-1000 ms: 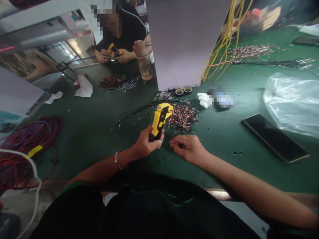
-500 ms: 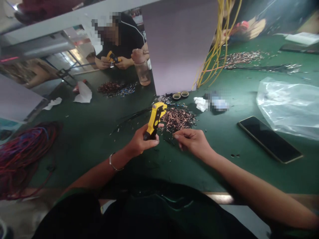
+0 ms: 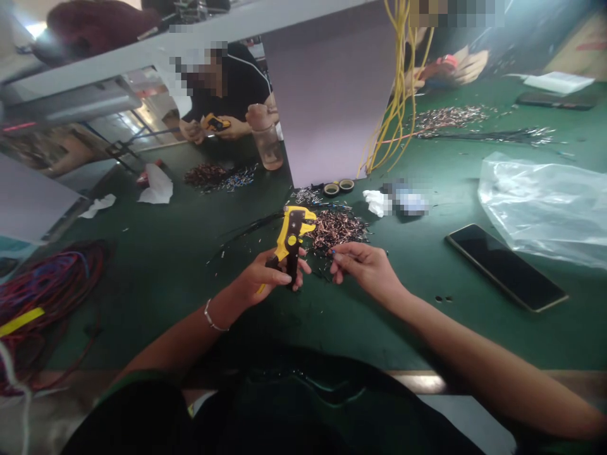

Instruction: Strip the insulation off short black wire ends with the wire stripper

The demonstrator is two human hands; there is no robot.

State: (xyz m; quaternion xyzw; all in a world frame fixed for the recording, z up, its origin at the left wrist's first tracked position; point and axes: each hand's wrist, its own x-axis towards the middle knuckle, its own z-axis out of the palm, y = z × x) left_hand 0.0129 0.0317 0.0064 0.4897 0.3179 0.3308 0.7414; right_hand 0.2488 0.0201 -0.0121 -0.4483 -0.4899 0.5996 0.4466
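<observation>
My left hand [image 3: 268,273] is wrapped round the grips of a yellow and black wire stripper [image 3: 294,232], whose jaws point up and to the right. To its right, my right hand [image 3: 363,264] is closed in a pinch on a small wire piece [image 3: 334,252]; only a bluish bit of it shows at the fingertips. Just beyond both hands lies a heap of short copper-coloured wire pieces [image 3: 339,229]. Thin black wires [image 3: 256,222] stretch leftward from the heap, behind the stripper. The pinched piece is apart from the stripper's jaws.
Two tape rolls [image 3: 338,187] sit by the upright panel [image 3: 332,95]. A phone [image 3: 507,265] and a clear plastic bag [image 3: 545,208] lie on the right. Coiled red and blue wires [image 3: 52,291] are at left. Across the table, a co-worker's hands [image 3: 222,128] hold a similar tool.
The wire stripper has turned in my left hand, so its side faces me more and its handles are spread wider. A bluish bit now shows at my right fingertips. The view has shifted slightly.
</observation>
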